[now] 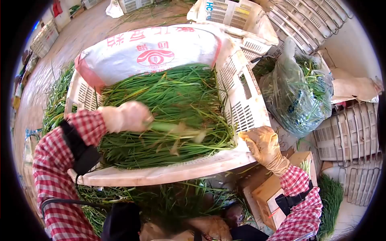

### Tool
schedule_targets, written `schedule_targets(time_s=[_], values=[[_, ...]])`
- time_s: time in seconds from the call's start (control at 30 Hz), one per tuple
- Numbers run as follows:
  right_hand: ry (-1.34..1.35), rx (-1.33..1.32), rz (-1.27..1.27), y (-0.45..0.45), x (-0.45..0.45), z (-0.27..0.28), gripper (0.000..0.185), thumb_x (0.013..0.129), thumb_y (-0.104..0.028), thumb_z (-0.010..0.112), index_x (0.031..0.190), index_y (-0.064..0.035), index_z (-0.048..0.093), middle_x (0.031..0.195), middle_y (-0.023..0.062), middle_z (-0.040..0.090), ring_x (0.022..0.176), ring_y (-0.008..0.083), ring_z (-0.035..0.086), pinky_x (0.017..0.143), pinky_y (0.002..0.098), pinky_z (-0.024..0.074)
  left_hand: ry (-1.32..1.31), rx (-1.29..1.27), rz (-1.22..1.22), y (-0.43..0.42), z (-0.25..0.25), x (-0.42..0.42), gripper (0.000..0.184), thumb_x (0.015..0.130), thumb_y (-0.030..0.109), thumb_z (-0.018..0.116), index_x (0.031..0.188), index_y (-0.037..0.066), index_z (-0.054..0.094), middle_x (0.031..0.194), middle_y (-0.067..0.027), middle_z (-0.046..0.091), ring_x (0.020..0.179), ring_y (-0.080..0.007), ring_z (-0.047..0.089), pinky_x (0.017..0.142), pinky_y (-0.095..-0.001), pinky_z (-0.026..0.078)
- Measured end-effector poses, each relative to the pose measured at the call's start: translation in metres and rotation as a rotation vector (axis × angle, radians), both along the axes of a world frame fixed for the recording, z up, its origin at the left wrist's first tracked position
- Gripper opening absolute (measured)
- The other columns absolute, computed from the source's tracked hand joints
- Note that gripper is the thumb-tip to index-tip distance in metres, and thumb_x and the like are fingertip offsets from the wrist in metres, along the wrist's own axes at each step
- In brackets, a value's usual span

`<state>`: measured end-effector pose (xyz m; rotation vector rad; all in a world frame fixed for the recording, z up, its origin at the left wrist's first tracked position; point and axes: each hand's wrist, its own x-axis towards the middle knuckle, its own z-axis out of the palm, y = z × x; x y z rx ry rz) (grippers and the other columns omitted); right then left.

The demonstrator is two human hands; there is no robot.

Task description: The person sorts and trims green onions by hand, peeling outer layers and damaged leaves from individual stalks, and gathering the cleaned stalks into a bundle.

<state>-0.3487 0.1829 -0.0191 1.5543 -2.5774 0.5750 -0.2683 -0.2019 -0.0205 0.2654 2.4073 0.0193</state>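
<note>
My left hand (130, 116), in a pale glove, is closed around one end of a small bunch of green stalks (171, 127), blurred by motion, over the left-centre of the white crate (161, 172). Beneath the bunch, long green leaves (161, 88) lie in a thick layer in the crate. A white sack (155, 50) with red print lines the crate's far side. My right hand (263, 146), in a stained yellowish glove, is at the crate's near right corner; its fingers are bent and partly hidden, and what they hold, if anything, cannot be made out.
A clear plastic bag (295, 96) with greens stands right of the crate. Stacked crates (345, 136) line the right side, and another crate (233, 18) is at the back. A wooden box (273, 186) is below my right hand. Loose greens (161, 201) lie on the floor.
</note>
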Motion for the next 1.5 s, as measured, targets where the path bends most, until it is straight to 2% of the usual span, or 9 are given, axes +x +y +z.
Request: schedule_targets(time_s=[0.1, 0.17, 0.27, 0.3, 0.53, 0.73, 0.9, 1.27, 1.5], values=[[0.014, -0.018, 0.017, 0.001, -0.001, -0.003, 0.021, 0.082, -0.019, 0.059, 0.098, -0.0077, 0.064, 0.084, 0.0079, 0.062, 0.077, 0.0261, 0.058, 0.077, 0.0378, 0.0424, 0.343, 0.152, 0.052, 0.032, -0.015, -0.055, 0.029, 0.085, 0.038, 0.051, 0.088, 0.014, 0.066, 0.071, -0.0081, 0.062, 0.069, -0.0252, 0.063, 0.063, -0.0394, 0.052], [-0.01, -0.031, 0.042, 0.002, -0.003, -0.005, 0.02, 0.082, -0.019, 0.059, 0.098, -0.0085, 0.064, 0.084, 0.0066, 0.062, 0.078, 0.0245, 0.059, 0.078, 0.0378, 0.0423, 0.05, 0.021, 0.013, 0.055, -0.038, -0.079, 0.044, 0.082, 0.05, 0.054, 0.106, 0.015, 0.064, 0.099, -0.0125, 0.063, 0.096, -0.0284, 0.06, 0.08, -0.0457, 0.049], [0.033, -0.025, 0.055, 0.004, -0.003, -0.005, 0.022, 0.081, -0.019, 0.059, 0.1, -0.0086, 0.062, 0.083, 0.0062, 0.061, 0.078, 0.0237, 0.059, 0.077, 0.0373, 0.0422, 0.053, -0.127, -0.221, 0.065, -0.09, -0.06, 0.114, 0.056, 0.071, 0.067, 0.145, 0.022, 0.016, 0.149, -0.0224, 0.009, 0.136, -0.0433, 0.008, 0.104, -0.0648, 0.01], [0.031, -0.025, 0.056, 0.004, -0.003, -0.004, 0.023, 0.08, -0.019, 0.06, 0.1, -0.0085, 0.062, 0.082, 0.0062, 0.061, 0.078, 0.0236, 0.059, 0.076, 0.0371, 0.0421, 0.098, -0.108, -0.263, 0.064, -0.105, -0.048, 0.125, 0.052, 0.069, 0.071, 0.146, 0.023, 0.003, 0.147, -0.0262, 0.007, 0.135, -0.0443, 0.011, 0.104, -0.0635, 0.012], [0.052, 0.017, 0.057, 0.003, -0.004, -0.004, 0.024, 0.079, -0.018, 0.059, 0.1, -0.0071, 0.062, 0.084, 0.0068, 0.061, 0.077, 0.0239, 0.058, 0.074, 0.0371, 0.0424, 0.181, -0.08, -0.023, 0.028, -0.12, -0.065, 0.127, 0.06, 0.058, 0.074, 0.144, 0.007, -0.007, 0.147, -0.022, 0.017, 0.136, -0.0334, 0.02, 0.109, -0.0525, 0.015], [0.07, -0.024, 0.046, -0.002, -0.001, 0.001, 0.024, 0.078, -0.017, 0.059, 0.099, -0.0049, 0.062, 0.083, 0.0088, 0.061, 0.076, 0.0257, 0.058, 0.074, 0.038, 0.0428, -0.012, 0.032, 0.054, 0.049, -0.133, -0.035, 0.133, 0.057, 0.085, 0.051, 0.142, -0.003, -0.002, 0.149, -0.0244, 0.004, 0.139, -0.0361, 0.003, 0.11, -0.0517, 0.007], [0.016, 0.001, 0.052, -0.001, -0.003, 0.001, 0.024, 0.078, -0.017, 0.059, 0.099, -0.0048, 0.062, 0.083, 0.0081, 0.06, 0.076, 0.0255, 0.058, 0.073, 0.0373, 0.043, 0.03, 0.005, -0.159, 0.082, -0.107, 0.009, 0.143, 0.051, 0.083, 0.06, 0.134, -0.019, 0.003, 0.119, -0.0311, 0.038, 0.113, -0.0375, 0.04, 0.102, -0.0485, 0.026], [-0.016, -0.064, 0.04, -0.002, -0.003, -0.001, 0.018, 0.077, -0.014, 0.058, 0.093, -0.008, 0.063, 0.08, 0.0075, 0.061, 0.071, 0.0261, 0.058, 0.07, 0.038, 0.0433, 0.065, -0.175, 0.094, 0.095, -0.131, 0.004, 0.137, 0.054, 0.055, 0.08, 0.14, -0.007, -0.007, 0.143, -0.0319, 0.011, 0.134, -0.0434, 0.014, 0.104, -0.0582, 0.02], [0.013, -0.049, 0.058, 0.0, -0.002, 0.001, 0.016, 0.08, -0.015, 0.057, 0.091, -0.0053, 0.063, 0.081, 0.0087, 0.061, 0.071, 0.0269, 0.057, 0.07, 0.0386, 0.0438, 0.115, 0.049, 0.183, 0.067, -0.135, -0.025, 0.105, 0.06, 0.027, 0.072, 0.137, -0.013, 0.012, 0.084, -0.0219, 0.064, 0.078, -0.0332, 0.064, 0.067, -0.0397, 0.052]])
